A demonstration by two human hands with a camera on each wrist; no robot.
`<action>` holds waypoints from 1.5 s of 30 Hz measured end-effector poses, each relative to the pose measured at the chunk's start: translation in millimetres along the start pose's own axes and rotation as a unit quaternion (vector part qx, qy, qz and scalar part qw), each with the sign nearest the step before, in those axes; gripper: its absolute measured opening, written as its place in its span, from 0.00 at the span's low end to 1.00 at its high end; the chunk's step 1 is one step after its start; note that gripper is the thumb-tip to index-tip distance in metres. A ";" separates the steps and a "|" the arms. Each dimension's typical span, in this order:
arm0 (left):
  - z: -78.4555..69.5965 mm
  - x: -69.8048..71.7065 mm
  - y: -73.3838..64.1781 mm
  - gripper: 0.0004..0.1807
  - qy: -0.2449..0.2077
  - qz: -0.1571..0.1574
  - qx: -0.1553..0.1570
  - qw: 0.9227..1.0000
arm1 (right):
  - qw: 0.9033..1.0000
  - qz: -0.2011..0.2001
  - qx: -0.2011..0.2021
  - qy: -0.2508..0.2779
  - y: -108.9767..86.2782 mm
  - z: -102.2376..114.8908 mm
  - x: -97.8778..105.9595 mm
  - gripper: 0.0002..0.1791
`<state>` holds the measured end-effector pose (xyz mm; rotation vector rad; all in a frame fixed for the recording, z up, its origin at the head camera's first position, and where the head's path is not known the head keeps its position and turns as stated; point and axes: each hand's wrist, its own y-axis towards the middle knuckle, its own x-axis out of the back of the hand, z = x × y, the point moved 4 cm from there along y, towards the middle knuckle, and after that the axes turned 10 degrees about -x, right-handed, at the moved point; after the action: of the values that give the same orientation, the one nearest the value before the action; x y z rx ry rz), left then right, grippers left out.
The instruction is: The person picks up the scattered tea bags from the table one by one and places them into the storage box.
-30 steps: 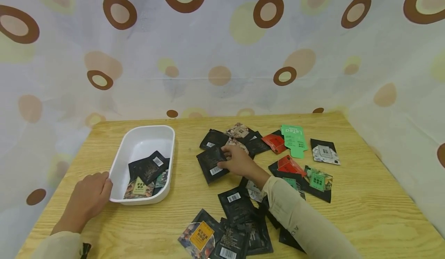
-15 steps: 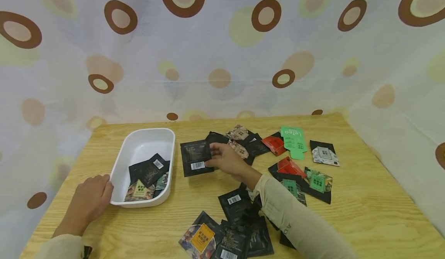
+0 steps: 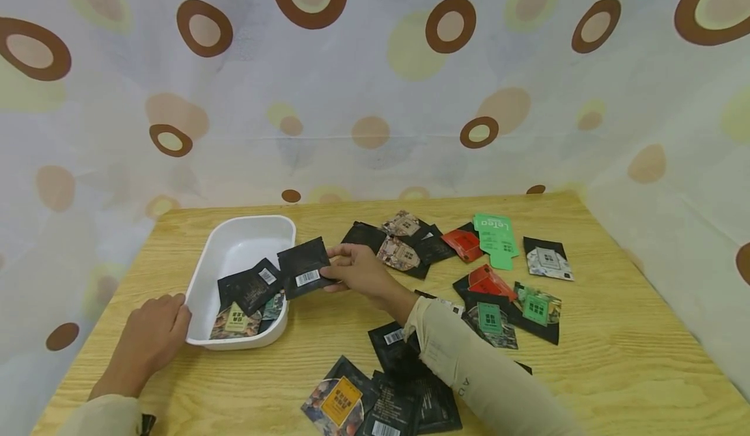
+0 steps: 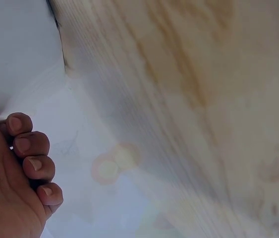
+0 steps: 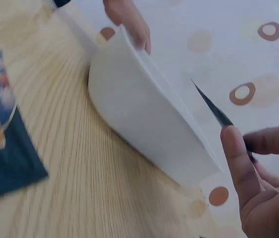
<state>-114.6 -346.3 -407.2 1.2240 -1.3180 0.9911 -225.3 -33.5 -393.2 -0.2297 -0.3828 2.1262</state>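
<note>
- Pinching the packet [image 3: 300, 263] by its right edge, my right hand [image 3: 366, 276] lies to the right of it in the head view, with the barcode side facing up toward me. The packet is near square, so no long axis stands out.
- Seen from the head, the relation that counts is packet to tub [image 3: 252, 242]: the packet overlaps the tub's right rim in the picture, while the tub's mouth opens to the left of my fingers and its long axis runs away from me. Other packets [image 3: 249, 287] lie in the tub's nearer half.
- My left hand [image 3: 155, 332] grips the tub's near left corner, across the mouth from the packet; my right hand is clearly the nearer one.
- From the left wrist, I see those left fingers curled in, with a thin white edge beside the topmost; the packet does not show.
- From the right wrist, the packet appears edge-on, a thin dark blade with a digit on either side. This view alone shows a gap between it and the tub's rim; overhead, I can't judge that height. The tub sits on the table [image 5: 75, 148].
</note>
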 end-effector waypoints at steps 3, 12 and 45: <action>0.0 0.4 -0.3 0.18 0.000 -0.002 -0.001 1.000 | 1.000 -0.005 -0.001 0.020 5.7 3.0 -13.9 0.28; -2.0 -0.1 -1.3 0.17 0.005 -0.013 -0.006 1.000 | 1.000 -0.014 -0.014 0.015 23.6 7.6 -45.7 0.29; 0.9 0.0 0.0 0.17 0.014 -0.013 -0.004 1.000 | 0.966 0.082 0.057 -0.237 17.3 31.3 -80.8 0.33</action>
<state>-114.7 -347.2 -407.4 1.2140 -1.2799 0.9811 -204.1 -115.7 -368.9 0.3332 -0.5289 2.3508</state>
